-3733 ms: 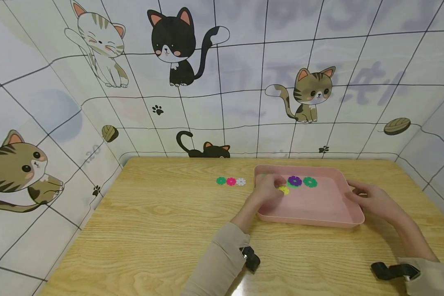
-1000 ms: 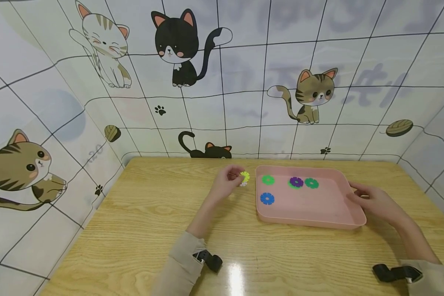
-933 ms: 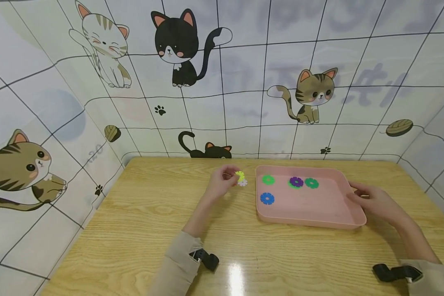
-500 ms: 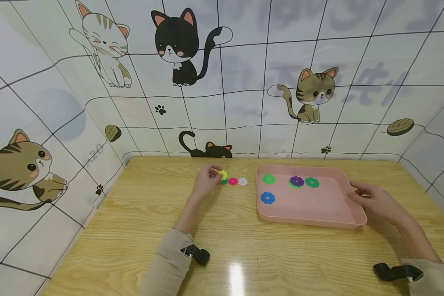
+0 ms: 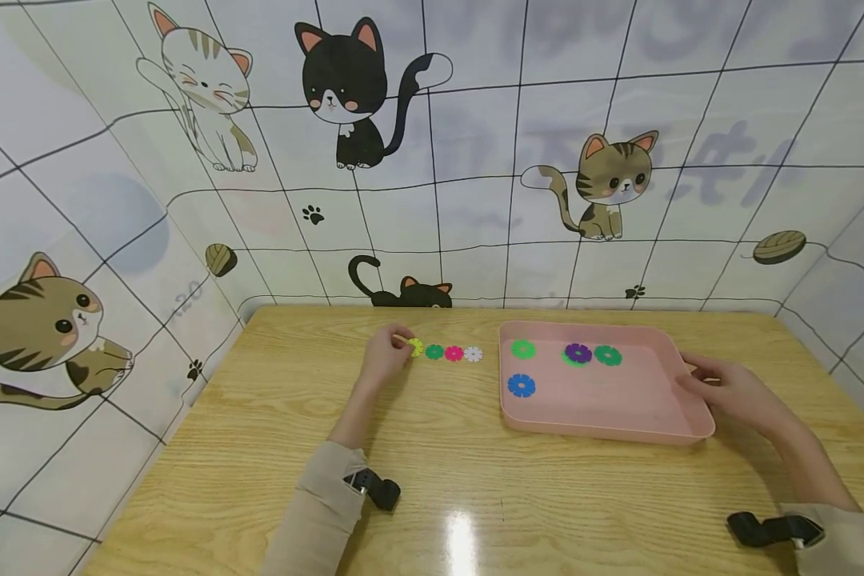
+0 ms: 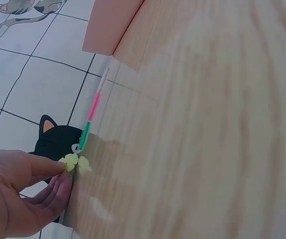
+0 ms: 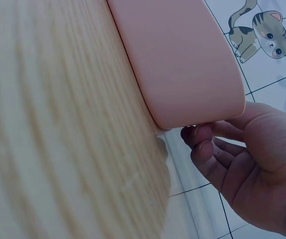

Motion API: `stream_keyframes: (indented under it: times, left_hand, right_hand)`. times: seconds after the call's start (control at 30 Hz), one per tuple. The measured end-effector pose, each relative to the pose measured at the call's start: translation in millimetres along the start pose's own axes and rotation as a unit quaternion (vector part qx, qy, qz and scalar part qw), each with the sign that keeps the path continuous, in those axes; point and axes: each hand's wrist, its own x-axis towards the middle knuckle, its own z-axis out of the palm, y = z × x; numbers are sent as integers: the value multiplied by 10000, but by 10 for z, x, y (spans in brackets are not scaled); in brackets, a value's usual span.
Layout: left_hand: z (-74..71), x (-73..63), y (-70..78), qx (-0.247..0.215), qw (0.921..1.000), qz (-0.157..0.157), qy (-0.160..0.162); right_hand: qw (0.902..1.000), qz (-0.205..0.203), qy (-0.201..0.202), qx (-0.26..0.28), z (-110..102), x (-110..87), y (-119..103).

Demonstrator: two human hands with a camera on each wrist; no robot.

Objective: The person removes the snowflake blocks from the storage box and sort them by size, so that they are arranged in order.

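My left hand (image 5: 384, 354) pinches a yellow plastic snowflake disc (image 5: 417, 347) between thumb and fingertips. In the left wrist view, the yellow disc (image 6: 69, 162) stands tilted close to the tabletop. To its right, a green disc (image 5: 435, 352), a pink disc (image 5: 454, 354) and a white disc (image 5: 473, 354) lie flat in a row on the table. My right hand (image 5: 734, 392) grips the right rim of a pink tray (image 5: 612, 412), its thumb over the edge. Seen from the right wrist, the tray's outer wall (image 7: 182, 64) hides the thumb's tip.
Inside the tray are a light green disc (image 5: 523, 349), a blue disc (image 5: 522, 386), a dark green disc (image 5: 608, 356) and a purple disc (image 5: 578, 353) overlapping another green one. The wooden table (image 5: 432, 456) meets a wall sheet (image 5: 468, 208) printed with cats at its back.
My left hand took the yellow disc from the tray and carried it leftward past the white, pink and green discs to the row's left end. My right hand stays on the tray.
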Motion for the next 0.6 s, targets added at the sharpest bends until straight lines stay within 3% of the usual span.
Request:
stream_keyframes:
  times: [0.6]
  left_hand:
    - [20, 44, -7, 599, 9982, 24, 59]
  right_hand:
    - [9997, -50, -58, 228, 0, 3, 48]
